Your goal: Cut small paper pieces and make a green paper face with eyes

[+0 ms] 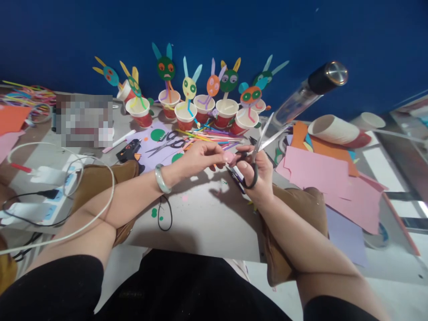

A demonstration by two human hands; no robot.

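Between the fingertips of my left hand [202, 158] is a small piece of pink paper [229, 156]. My right hand [259, 171] is wrapped round the black handles of a pair of scissors [266, 136]; its blades point up and away, parted. The right fingertips come close to the pink paper, and whether they touch it I cannot tell. Below both hands, small green paper scraps [154, 212] and a black hair tie [165, 214] lie on the table [200, 227].
Paper cups [185, 117] with paper rabbit heads on bent stems line the blue wall. A second pair of scissors [167, 145] rests on purple paper [142, 139]. A glass bottle [294, 102], pink sheets [316, 171] and tipped cups [337, 130] occupy the right; a power strip [62, 191] sits left.
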